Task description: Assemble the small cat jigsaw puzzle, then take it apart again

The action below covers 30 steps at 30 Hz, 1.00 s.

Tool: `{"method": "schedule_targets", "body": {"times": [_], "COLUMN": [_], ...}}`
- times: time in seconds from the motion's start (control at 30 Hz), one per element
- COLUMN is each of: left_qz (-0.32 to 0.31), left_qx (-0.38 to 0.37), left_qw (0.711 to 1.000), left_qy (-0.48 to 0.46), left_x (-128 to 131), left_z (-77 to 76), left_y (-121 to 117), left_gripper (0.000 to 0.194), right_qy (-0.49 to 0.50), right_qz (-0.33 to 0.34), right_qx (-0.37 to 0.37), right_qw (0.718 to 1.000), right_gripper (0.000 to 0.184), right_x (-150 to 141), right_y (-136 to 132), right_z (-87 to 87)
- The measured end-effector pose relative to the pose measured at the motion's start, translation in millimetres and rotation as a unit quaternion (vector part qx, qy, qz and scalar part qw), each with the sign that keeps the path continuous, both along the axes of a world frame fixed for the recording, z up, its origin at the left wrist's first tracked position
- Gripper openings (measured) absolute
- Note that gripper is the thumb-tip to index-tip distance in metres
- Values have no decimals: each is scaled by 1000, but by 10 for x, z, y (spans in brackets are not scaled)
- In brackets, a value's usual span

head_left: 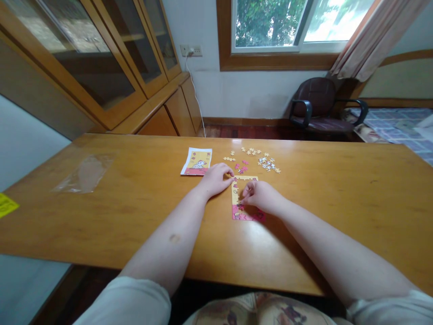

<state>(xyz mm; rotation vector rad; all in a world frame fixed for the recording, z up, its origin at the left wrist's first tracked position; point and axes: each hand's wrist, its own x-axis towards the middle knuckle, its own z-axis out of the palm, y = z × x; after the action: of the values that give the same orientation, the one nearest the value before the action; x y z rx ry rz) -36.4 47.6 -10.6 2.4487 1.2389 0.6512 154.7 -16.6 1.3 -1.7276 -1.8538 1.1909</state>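
A partly assembled jigsaw puzzle [234, 196] lies on the table, with a yellow upper border and a pink lower border. My left hand [218, 179] rests at its upper left corner, fingers curved and slightly apart, fingertips by the edge. Over the middle of the puzzle, my right hand [264, 197] pinches thumb and forefinger together at a small puzzle piece [240, 206] near the inner left side. That hand covers much of the puzzle's right part. Loose pink pieces [242, 168] lie just beyond the top border.
A reference picture card [197, 161] lies left of the puzzle. White pieces [268, 164] and yellow pieces [251, 150] are scattered behind it. A clear plastic bag [86, 174] sits on the wooden table [142, 203] at left. An office chair [320, 106] stands beyond the far edge.
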Motion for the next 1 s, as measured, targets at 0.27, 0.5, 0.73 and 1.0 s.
{"method": "schedule_targets", "body": {"times": [0.27, 0.5, 0.73, 1.0], "left_qz": [31, -27, -45, -49], "left_qx": [-31, -19, -20, -29], "left_qw": [999, 999, 995, 995], "left_qy": [15, 37, 81, 84], "left_x": [23, 39, 51, 48], "left_z": [6, 12, 3, -4], "left_y": [5, -21, -37, -33], "left_gripper": [13, 12, 13, 13], "right_qy": [-51, -104, -134, -160], "right_qz": [-15, 0, 8, 8], "right_qx": [1, 2, 24, 28], "right_qw": [999, 995, 991, 987], "right_gripper": [21, 18, 18, 17], "right_x": [-15, -28, -35, -65], "right_y": [-17, -25, -51, -77], "right_z": [4, 24, 17, 74]}}
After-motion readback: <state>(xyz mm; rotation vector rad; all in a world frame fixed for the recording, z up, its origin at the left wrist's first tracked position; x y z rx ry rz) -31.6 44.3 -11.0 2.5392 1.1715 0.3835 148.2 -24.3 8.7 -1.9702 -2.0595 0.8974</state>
